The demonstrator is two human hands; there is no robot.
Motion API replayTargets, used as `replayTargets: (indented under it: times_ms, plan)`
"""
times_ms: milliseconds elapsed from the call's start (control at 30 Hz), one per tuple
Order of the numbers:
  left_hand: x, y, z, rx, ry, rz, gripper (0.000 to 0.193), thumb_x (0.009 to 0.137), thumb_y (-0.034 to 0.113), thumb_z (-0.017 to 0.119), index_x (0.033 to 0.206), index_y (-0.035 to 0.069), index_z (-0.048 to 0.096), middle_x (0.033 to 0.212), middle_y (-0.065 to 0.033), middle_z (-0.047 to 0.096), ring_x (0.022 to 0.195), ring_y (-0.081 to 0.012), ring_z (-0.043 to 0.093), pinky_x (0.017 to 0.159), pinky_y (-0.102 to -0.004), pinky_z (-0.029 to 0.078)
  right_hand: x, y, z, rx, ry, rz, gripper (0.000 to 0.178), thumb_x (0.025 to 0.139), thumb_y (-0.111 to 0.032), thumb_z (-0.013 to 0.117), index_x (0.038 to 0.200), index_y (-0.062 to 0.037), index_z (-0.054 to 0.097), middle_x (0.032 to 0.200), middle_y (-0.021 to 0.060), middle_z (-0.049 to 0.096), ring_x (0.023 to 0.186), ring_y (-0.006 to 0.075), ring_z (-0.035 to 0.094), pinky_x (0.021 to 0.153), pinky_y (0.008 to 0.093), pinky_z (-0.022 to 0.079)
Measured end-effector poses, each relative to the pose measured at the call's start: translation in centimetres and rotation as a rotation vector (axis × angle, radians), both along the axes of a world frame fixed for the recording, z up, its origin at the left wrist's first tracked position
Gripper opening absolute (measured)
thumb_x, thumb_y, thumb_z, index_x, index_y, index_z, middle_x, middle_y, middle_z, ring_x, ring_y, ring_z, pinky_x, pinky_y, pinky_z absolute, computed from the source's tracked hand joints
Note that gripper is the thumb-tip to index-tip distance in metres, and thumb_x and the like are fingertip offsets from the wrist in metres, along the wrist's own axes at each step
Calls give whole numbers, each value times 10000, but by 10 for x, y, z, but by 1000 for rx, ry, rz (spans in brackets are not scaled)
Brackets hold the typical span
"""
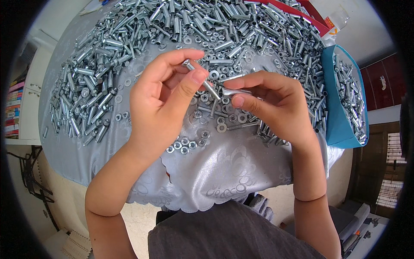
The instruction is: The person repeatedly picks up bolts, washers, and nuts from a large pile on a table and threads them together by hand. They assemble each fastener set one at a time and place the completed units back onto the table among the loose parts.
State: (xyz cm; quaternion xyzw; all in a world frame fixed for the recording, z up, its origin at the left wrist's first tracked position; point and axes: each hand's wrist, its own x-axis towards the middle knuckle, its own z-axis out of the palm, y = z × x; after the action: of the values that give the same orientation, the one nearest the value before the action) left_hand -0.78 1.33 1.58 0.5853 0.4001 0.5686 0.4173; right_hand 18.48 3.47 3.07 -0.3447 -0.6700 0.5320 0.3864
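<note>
Between the thumb and fingers of my left hand (157, 95) is a threaded bolt (211, 90), tilted with its threaded end pointing down to the right. My right hand (276, 101) pinches a short metal sleeve (233, 91) between thumb and forefinger, one end facing the bolt. The two parts are close together; whether they touch I cannot tell. Below the hands, several hex nuts (185, 141) lie grouped on the grey tablecloth (228, 172). Loose washers (221, 127) and more bolts are scattered just under my right hand.
A large heap of sleeves and bolts (86, 86) curves around the left and far side of the table. At the right edge stands a blue box (334, 99) full of bolts. A red box (317, 19) and a clear plastic bottle (340, 18) are at the far right.
</note>
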Motion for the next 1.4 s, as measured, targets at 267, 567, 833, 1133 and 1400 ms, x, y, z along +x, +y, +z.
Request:
replayTargets:
  times_ms: [267, 567, 833, 1133, 1400]
  plan:
    - [-1, -1, 3, -12, 4, -27, 286, 873, 132, 551, 1120, -6, 510, 885, -63, 568, 758, -108, 563, 701, -203, 436, -1, -1, 1, 31, -29, 46, 185, 773, -62, 660, 949, -9, 644, 830, 30, 639, 679, 54, 546, 619, 193, 447]
    - [1, 0, 4, -101, -73, -31, 277, 882, 141, 535, 1116, -7, 518, 872, -54, 568, 752, -105, 559, 708, -221, 456, 0, -1, 0, 106, -56, 117, 167, 770, -51, 656, 932, -12, 644, 840, 32, 639, 693, 61, 548, 626, 195, 443]
    - [-2, 1, 5, -25, -20, 30, 279, 882, 141, 537, 1113, -13, 513, 907, -77, 599, 771, -124, 589, 699, -240, 482, -7, -7, -1, -129, 96, 72, 240, 797, -37, 629, 1022, 29, 577, 898, 46, 620, 785, 84, 577, 669, 203, 463]
    - [7, -4, -8, 115, 156, 31, 232, 853, 100, 576, 1063, 5, 602, 880, -88, 657, 742, -84, 597, 658, -212, 484, -6, -3, -1, -179, 185, 9, 232, 792, -6, 627, 1002, 45, 542, 942, 72, 598, 857, 114, 576, 763, 230, 472]
    - [0, 0, -1, 370, 520, -41, 208, 810, 31, 598, 1013, 0, 627, 953, -113, 649, 818, -160, 628, 729, -253, 483, -5, 0, -3, -101, 143, -20, 272, 774, 18, 636, 1016, 30, 512, 963, 90, 588, 891, 142, 581, 805, 250, 471]
